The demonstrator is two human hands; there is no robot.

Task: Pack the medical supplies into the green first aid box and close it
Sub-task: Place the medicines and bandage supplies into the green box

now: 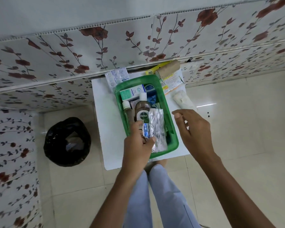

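Note:
The green first aid box (170, 124) lies open on a small white table (109, 122). Inside are a brown Dettol bottle (142, 111), a smaller bottle (126, 107), a white-and-green carton (132, 93) and blue packs. My left hand (136, 145) is over the box's near end, shut on silver tablet strips (157, 129) that it holds above the contents. My right hand (192, 130) hovers just right of the box, fingers apart, holding nothing.
Outside the box on the table: a tablet strip (117, 76) at the back left, a brown bandage roll (169, 68), a yellow item (155, 69), a leaflet pack (170, 83) and a white gauze roll (183, 100). A black bin (67, 142) stands left on the floor.

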